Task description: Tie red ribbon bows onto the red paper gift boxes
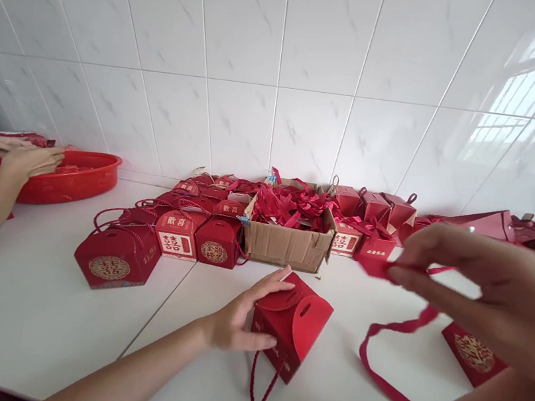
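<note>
My left hand grips a red gift box from its left side, thumb on the near face and fingers along the top. The box stands tilted on the table, with slotted rounded flaps on top and a dark red cord handle hanging at its near side. Up at the right, my right hand, slightly blurred, pinches a red ribbon between thumb and fingers. One ribbon end sticks out to the left of the fingertips, and the rest loops down to the tabletop, partly hidden by my arm.
A cardboard box full of red ribbons stands at the wall. Finished-looking red gift boxes cluster on its left. Another gift box lies partly behind my right hand. At far left, another person's hands work over a red basin.
</note>
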Motion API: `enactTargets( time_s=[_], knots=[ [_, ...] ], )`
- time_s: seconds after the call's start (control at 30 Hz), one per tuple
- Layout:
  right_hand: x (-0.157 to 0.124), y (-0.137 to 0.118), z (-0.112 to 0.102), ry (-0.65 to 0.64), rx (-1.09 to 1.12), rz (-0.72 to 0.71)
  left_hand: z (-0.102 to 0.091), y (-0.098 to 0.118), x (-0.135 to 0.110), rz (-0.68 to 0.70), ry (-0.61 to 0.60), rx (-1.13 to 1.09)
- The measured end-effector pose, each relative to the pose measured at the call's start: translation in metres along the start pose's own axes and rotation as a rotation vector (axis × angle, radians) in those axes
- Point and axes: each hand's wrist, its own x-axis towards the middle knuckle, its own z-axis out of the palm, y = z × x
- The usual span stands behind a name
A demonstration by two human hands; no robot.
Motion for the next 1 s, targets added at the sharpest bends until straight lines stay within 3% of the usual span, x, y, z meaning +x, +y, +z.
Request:
enactTargets(
  time_s=[0.1,0.2,0.27,0.4,0.47,0.53,0.6,0.7,0.83,1.0],
  knots=[
    [0.007,-0.001,0.006,-0.448,-0.052,-0.009,0.003,0.010,0.000,0.061,0.024,0.397],
    [0.012,-0.007,0.013,-0.645,-0.125,0.085,0.008,0.025,0.004,0.038,0.060,0.679],
    [0.016,-0.010,0.017,-0.683,-0.155,0.112,0.009,0.045,0.010,-0.067,0.032,0.809],
    [0.022,-0.011,0.024,-0.713,-0.162,0.152,-0.001,0.105,0.031,-0.339,-0.272,0.904],
    [0.025,-0.009,0.027,-0.728,-0.163,0.189,-0.012,0.136,0.042,-0.398,-0.360,0.922],
    [0.027,-0.007,0.029,-0.752,-0.140,0.208,-0.022,0.162,0.048,-0.371,-0.346,0.957],
    [0.029,-0.004,0.031,-0.789,-0.098,0.224,-0.027,0.179,0.047,-0.336,-0.254,0.991],
    [0.033,0.001,0.035,-0.852,-0.035,0.249,-0.027,0.189,0.035,-0.295,-0.129,1.035],
    [0.038,0.007,0.042,-0.914,0.041,0.231,-0.018,0.183,0.030,-0.320,-0.237,1.002],
    [0.042,0.010,0.049,-0.980,0.094,0.217,-0.011,0.170,0.053,-0.428,-0.316,0.968]
  ],
)
